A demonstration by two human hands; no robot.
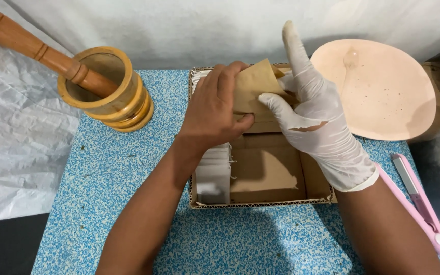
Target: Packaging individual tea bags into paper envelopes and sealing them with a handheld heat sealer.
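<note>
Two hands [215,109] [317,119] half-hide a brown packet [253,84] they pinch.

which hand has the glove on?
The right hand: it wears a torn white glove. The left hand is bare. Both hold the brown paper pouch.

blue-and-white speckled worktop [128,178]; tan paper [253,86]; white glove [322,122]; brown box [266,173]; honey-brown wooden mortar [110,94] and pestle [36,48]; pale peach plate [383,86]; pink tool [423,209].
</note>
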